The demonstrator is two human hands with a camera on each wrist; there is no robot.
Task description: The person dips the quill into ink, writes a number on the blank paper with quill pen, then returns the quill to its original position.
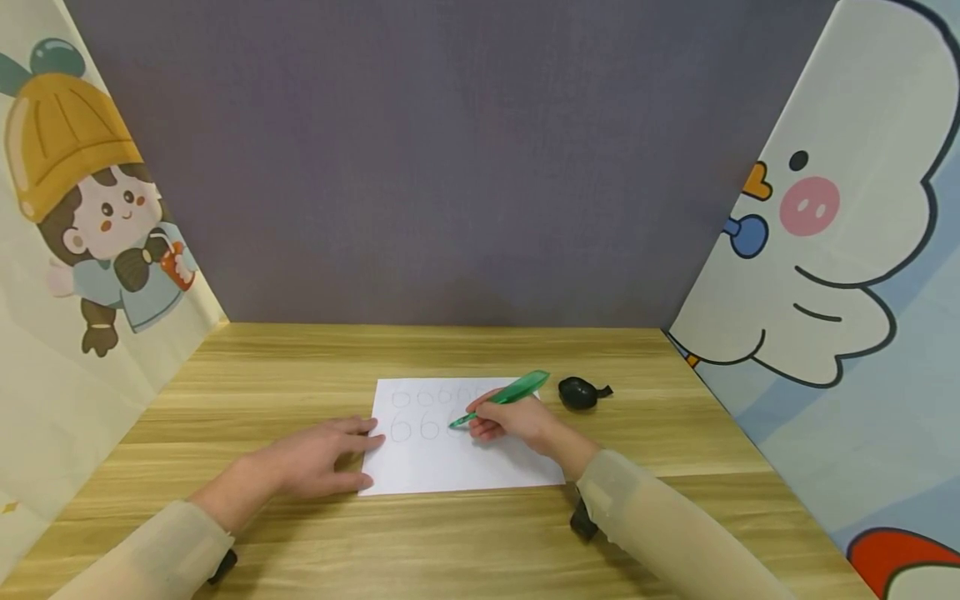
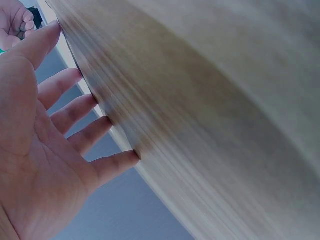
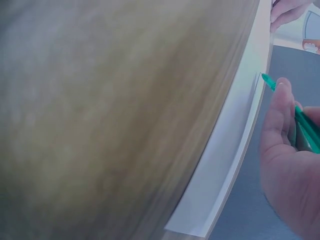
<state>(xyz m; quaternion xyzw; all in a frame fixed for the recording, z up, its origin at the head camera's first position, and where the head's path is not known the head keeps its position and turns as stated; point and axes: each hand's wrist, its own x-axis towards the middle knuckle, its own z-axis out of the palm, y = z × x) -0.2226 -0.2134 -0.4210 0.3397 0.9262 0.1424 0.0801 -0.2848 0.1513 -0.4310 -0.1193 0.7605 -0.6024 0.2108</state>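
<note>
A white sheet of paper (image 1: 420,471) lies on the wooden table, bearing a row of faint round shapes and, below it, large drawn 6s. My right hand (image 1: 513,418) pinches a green pen (image 1: 521,388) with a broad leaf-like end; its tip meets the paper within the lower row. In the right wrist view the same pen (image 3: 268,81) slants out past my fingers. My left hand (image 1: 322,458) rests at the paper's left edge, fingers spread, fingertips touching it. The left wrist view shows that hand (image 2: 50,135) from the palm side, holding nothing.
A black rounded object (image 1: 578,393) with a short tail lies right of the paper; its kind is unclear. A dark grey panel (image 1: 450,167) rises behind the table (image 1: 337,354). Cartoon-printed walls (image 1: 825,333) flank both sides. Dark devices (image 1: 583,522) sit under the sleeves.
</note>
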